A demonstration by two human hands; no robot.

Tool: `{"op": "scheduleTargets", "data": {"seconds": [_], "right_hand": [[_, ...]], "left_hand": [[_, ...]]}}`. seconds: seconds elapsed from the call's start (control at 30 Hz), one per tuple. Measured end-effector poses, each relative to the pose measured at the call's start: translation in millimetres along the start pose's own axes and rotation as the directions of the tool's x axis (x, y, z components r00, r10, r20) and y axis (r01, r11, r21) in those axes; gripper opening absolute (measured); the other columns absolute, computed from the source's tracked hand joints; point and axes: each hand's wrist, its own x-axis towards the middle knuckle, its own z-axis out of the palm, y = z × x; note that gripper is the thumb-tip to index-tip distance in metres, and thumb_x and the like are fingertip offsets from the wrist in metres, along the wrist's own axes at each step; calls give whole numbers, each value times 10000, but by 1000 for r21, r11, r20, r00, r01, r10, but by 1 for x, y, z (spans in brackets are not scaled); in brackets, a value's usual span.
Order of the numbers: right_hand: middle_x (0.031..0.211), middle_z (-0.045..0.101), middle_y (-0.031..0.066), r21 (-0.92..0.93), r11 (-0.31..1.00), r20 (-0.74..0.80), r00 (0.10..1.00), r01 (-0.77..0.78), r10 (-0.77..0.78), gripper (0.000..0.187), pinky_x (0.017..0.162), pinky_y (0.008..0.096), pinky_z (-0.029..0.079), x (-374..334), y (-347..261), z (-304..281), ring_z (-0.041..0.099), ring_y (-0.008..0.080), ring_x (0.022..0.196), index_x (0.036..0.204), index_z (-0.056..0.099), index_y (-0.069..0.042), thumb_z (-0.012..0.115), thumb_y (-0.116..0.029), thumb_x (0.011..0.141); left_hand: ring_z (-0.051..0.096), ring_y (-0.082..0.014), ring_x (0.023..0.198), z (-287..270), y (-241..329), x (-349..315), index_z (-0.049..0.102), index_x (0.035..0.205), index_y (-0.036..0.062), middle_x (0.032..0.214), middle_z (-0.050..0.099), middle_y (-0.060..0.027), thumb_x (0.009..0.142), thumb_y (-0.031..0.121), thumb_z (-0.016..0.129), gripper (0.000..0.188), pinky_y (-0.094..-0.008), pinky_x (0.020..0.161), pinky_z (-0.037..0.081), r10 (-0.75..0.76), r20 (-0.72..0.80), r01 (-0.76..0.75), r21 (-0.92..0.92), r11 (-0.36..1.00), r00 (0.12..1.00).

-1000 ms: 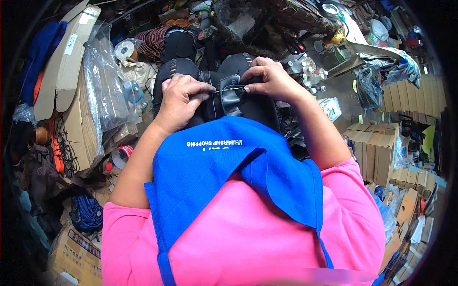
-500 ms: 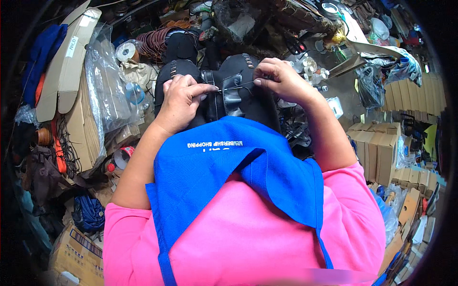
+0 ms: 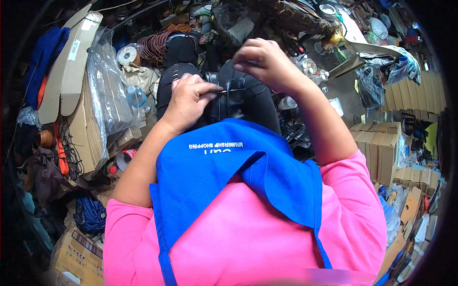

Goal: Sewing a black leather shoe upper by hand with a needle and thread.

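A black leather-like piece (image 3: 230, 101) lies across my lap between my knees, with a narrow strip standing up from it. My left hand (image 3: 192, 97) is closed at its left side, thumb and forefinger pinching a thin needle-like metal tool (image 3: 222, 91). This tool points right, its far end showing beyond the raised strip. Above and to the right of the piece, my right hand (image 3: 257, 59) is held with curled fingers, slightly blurred. Whatever those fingers may pinch is too small to make out. Black trousers with stitched knees (image 3: 175, 71) show beneath.
Cardboard sheets (image 3: 67, 71) and clear plastic wrap (image 3: 107, 86) stand at the left. A coil of reddish cord (image 3: 157, 46) and a white spool (image 3: 126, 55) lie ahead. Plastic bottles (image 3: 310, 66) are at the right, with stacked cardboard boxes (image 3: 379, 143) farther right.
My right hand has moved left and slightly up, its fingers curling over more. The raised strip looks narrower and more upright. My left hand stays nearly in place, still pinching.
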Motion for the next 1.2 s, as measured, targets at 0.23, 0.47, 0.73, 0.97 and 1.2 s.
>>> {"op": "scheduleTargets", "data": {"seconds": [0.23, 0.47, 0.73, 0.97, 1.2], "right_hand": [[869, 637, 101, 70, 978, -61, 978, -197, 202, 158, 774, 400, 484, -7, 2, 0, 623, 299, 864, 911, 699, -103, 697, -174, 771], [834, 648, 94, 175, 967, 183, 971, -183, 151, 232, 742, 352, 494, -33, -2, 29, 614, 245, 810, 965, 695, -71, 746, -129, 746], [721, 604, 36, 223, 936, 119, 961, -271, 249, 200, 654, 300, 454, -40, 4, 52, 569, 148, 688, 895, 673, -59, 770, -107, 726], [708, 613, 27, 351, 854, 125, 923, -384, 363, 197, 658, 283, 453, -37, -7, 60, 567, 104, 672, 883, 671, -34, 773, -114, 735], [736, 624, 11, 482, 713, 262, 860, -510, 438, 159, 672, 256, 456, -33, -3, 53, 564, 80, 711, 800, 674, -16, 771, -139, 767]], "left_hand": [[556, -233, 808, 0, -6, -4, 742, 894, 145, 751, 595, -43, 699, 81, 730, 205, -350, 771, 426, 45, -64, -45, 5, 999, 997], [564, -234, 831, 2, -8, -4, 740, 902, 151, 761, 638, -42, 682, 89, 746, 228, -358, 800, 423, 20, -54, -22, -42, 999, 998], [566, -227, 825, 6, -1, -9, 719, 897, 140, 764, 651, -24, 684, 114, 751, 218, -365, 811, 401, -46, -74, 47, 18, 999, 996], [572, -214, 832, 12, 8, -7, 702, 881, 139, 758, 644, -8, 671, 130, 762, 219, -363, 824, 385, -117, -121, 119, 15, 993, 986], [547, -212, 916, 6, 5, 0, 688, 752, 133, 792, 625, 9, 650, 146, 766, 129, -373, 843, 362, 26, -176, -30, -17, 999, 984]]}}
